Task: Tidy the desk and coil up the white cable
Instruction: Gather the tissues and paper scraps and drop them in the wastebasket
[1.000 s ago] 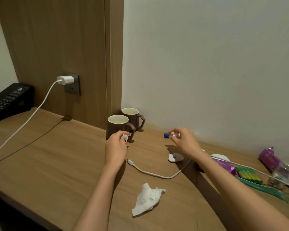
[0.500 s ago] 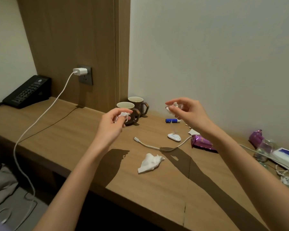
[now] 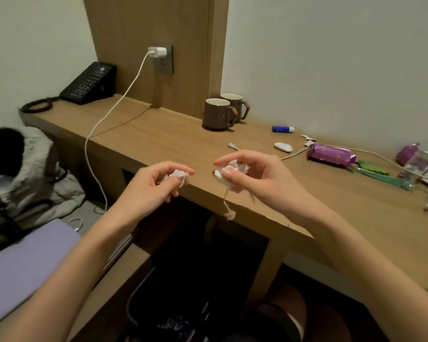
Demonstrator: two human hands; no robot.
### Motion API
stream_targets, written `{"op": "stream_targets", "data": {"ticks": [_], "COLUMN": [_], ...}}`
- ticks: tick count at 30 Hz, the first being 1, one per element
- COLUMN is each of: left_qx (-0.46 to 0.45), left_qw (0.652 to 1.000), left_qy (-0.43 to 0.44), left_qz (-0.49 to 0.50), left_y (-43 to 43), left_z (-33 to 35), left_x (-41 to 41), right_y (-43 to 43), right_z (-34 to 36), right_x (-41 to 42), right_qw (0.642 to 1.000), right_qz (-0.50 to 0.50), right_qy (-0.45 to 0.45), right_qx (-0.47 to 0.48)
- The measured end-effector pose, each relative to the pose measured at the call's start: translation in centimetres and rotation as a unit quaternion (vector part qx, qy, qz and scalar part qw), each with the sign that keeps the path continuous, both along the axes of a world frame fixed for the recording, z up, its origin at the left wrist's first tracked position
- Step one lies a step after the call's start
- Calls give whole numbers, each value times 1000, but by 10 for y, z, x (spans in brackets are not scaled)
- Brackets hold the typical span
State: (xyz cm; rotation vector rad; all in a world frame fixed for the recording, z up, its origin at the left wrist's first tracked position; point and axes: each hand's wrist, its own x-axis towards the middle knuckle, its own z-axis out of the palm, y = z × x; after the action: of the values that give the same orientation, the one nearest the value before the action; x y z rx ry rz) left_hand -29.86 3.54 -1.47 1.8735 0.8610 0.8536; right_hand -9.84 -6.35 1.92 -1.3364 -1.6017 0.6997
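- My left hand [image 3: 156, 186] is out over the near edge of the desk [image 3: 173, 141], with thumb and curled fingers pinching a small crumpled white scrap [image 3: 177, 175]
- My right hand [image 3: 255, 178] sits just to the right, apart from the left, fingers curled round a bigger tissue wad [image 3: 235, 167]; a twisted strand [image 3: 229, 213] dangles from it below the desk edge
- The white cable [image 3: 114, 109] is well away from both sets of fingers, off to the far left: it runs from the charger [image 3: 157, 52] in the wall socket, down across the desk and over the near edge toward the floor
- Its lower run fades into shadow beside the desk; there's a white loop [image 3: 76, 222] on the floor, and I cannot tell if it's the same cable
- A second white lead [image 3: 232, 146] lies on the desk just beyond my right hand, with its plug end showing past my fingertips, not touching them
- The middle of that lead is hidden behind my right hand; it shows again near the purple packet [image 3: 330, 155]
- The clutter at the far right is blurred and cut off by the frame edge
- The bin [image 3: 178, 324] under the desk is too dark to read
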Motion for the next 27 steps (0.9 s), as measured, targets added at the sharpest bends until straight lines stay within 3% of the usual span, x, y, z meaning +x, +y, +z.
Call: {"op": "stream_targets", "data": {"ticks": [4,12,20,27], "left_qx": [-87,-203,-324,-361], "left_qw": [990,947,899,869], "left_qy": [96,247,295,338], "left_qz": [-52,-30,-6,-10], "left_y": [5,45,64,64], "left_z": [-45,-183,-305,-343], "left_x": [-30,-49,-39,-35], "right_y": [-2,32,79,106], "right_z": [-47,-182,-304,-357], "right_x": [-30,-60,-64,-75], "right_qw": [998,982,943,900], "right_qz": [40,25,-66,-56], "right_qy": [1,-73,-29,12], "right_qx": [-51,-175,-325,-432]}}
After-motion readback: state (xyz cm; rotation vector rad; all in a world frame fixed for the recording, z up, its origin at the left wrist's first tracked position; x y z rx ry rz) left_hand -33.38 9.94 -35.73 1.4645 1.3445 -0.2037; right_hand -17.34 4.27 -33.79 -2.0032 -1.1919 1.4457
